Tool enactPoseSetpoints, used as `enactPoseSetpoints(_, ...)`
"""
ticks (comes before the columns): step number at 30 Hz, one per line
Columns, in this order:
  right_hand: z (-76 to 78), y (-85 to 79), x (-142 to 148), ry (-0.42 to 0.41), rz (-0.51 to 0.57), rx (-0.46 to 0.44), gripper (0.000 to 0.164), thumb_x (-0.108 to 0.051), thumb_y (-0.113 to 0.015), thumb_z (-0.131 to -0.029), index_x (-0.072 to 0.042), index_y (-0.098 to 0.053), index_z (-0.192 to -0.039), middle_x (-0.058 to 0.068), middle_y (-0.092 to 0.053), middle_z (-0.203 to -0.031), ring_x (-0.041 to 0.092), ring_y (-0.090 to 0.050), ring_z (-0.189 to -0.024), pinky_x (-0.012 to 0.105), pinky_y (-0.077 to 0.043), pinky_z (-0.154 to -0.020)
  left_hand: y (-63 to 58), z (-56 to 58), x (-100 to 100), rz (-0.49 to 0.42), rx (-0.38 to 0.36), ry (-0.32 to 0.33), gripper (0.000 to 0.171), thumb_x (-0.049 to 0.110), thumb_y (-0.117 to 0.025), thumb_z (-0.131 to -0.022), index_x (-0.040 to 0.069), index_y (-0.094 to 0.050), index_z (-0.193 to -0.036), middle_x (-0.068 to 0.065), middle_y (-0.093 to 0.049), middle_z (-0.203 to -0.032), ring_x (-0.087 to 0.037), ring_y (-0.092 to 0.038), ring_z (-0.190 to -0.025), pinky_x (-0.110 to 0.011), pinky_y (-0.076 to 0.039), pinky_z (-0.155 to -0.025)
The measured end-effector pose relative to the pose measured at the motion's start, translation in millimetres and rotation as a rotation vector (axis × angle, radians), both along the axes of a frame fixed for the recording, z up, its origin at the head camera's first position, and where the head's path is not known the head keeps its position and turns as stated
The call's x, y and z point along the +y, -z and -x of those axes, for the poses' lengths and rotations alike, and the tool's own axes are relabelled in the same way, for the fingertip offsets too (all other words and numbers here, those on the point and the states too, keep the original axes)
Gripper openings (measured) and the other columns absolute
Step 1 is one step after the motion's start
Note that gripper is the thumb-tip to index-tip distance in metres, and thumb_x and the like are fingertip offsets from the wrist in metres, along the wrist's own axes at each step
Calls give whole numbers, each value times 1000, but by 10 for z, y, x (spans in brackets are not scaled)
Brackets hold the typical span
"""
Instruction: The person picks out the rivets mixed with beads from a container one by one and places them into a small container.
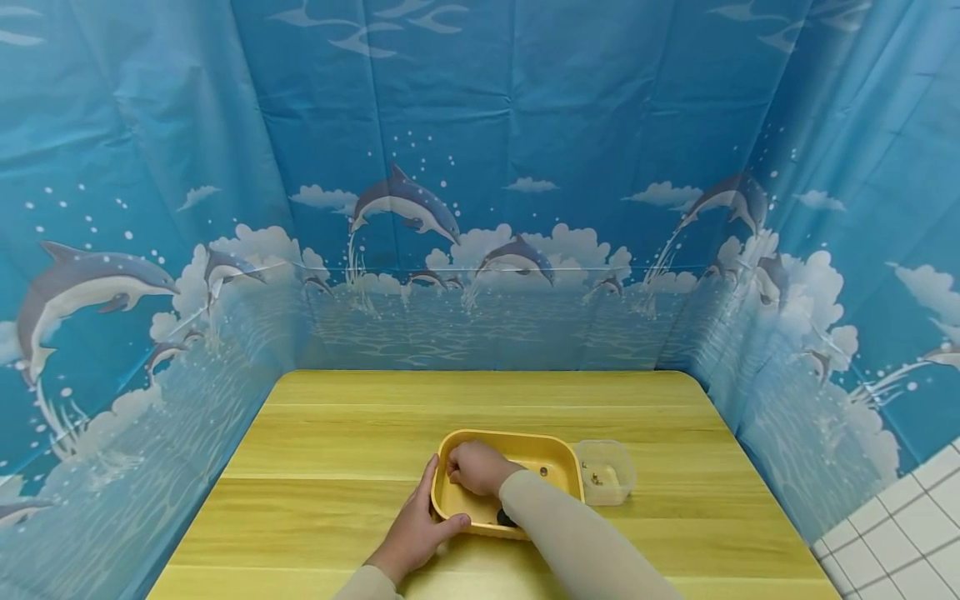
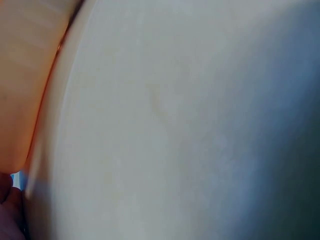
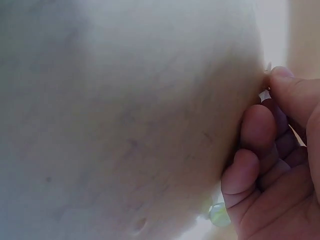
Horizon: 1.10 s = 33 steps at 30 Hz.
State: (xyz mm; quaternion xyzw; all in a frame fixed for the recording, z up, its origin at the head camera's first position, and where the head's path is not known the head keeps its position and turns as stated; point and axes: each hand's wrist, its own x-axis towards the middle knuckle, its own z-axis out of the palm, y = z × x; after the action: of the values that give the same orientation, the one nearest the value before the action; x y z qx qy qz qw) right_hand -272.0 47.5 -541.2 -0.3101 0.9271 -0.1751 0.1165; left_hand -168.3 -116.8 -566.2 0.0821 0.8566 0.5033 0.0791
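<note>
My left hand (image 1: 417,527) braces a yellow plastic basin (image 1: 487,434) at its near left corner. Its fingers lie straight along the left wall, and the thumb rests by the near rim. Inside the basin's left part, my right hand (image 1: 480,468) bends its fingers. Thumb and forefinger pinch a small pale piece (image 3: 268,67) in the right wrist view; its kind is too small to tell. A greenish glass marble (image 3: 219,214) lies beyond the curled fingers there. Also in the basin are a small brownish round thing (image 1: 543,472) and a dark object (image 1: 506,518), partly behind the right sleeve.
A clear plastic box (image 1: 618,479) with several tiny gold-coloured pieces (image 1: 596,480) stands against the basin's right side. Both sit on a yellow wood-grain table (image 1: 337,433). Blue dolphin-print curtains (image 1: 480,333) surround the table's back and sides.
</note>
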Motion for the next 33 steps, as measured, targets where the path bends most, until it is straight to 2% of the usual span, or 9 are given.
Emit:
enactPoseSetpoints(5,-7,-3,0,1,9,-6,19,-19,-74,-98,-19,-67,-80,-14,-56,-73,1,-47,-65,18,-43,-64,13,9,-2,-3,-3,-1,113,49,-78,-94,15,-4,-171,-23,-30,-171,-35,-46,-150,-46,-41,-119)
enactPoseSetpoints(12,-9,-14,12,3,26,-20,20,-19,-73,-99,-19,-66,-80,-14,-54,-72,1,-46,-64,18,-42,-64,27,15,-7,-10,2,1,112,49,-78,-94,15,-4,-171,-23,-30,-170,-35,-47,-149,-41,-43,-118)
enactPoseSetpoints(19,8,7,34,-7,56,-42,20,-18,-71,-100,-18,-65,-81,-13,-54,-73,1,-46,-65,18,-42,-65,56,22,-12,1,5,4,112,49,-78,-94,16,-4,-171,-21,-31,-170,-33,-45,-151,-37,-40,-120)
enactPoseSetpoints(23,13,19,54,21,87,-85,18,-19,-69,-103,-20,-65,-85,-13,-56,-75,2,-48,-66,19,-43,-66,56,25,-14,-10,0,8,112,48,-78,-94,16,-3,-171,-21,-31,-171,-33,-46,-150,-35,-39,-119)
enactPoseSetpoints(29,6,0,79,67,136,-126,17,-19,-64,-106,-19,-65,-89,-11,-57,-78,4,-49,-67,20,-44,-67,74,33,-18,-3,0,4,113,50,-78,-94,17,-3,-171,-21,-30,-171,-33,-45,-151,-42,-39,-121)
enactPoseSetpoints(33,1,-17,86,77,166,-128,14,-18,-65,-105,-17,-65,-91,-10,-58,-79,4,-50,-68,21,-45,-67,86,37,-25,-15,-3,12,112,49,-78,-94,17,-2,-171,-22,-29,-171,-33,-47,-149,-37,-40,-119)
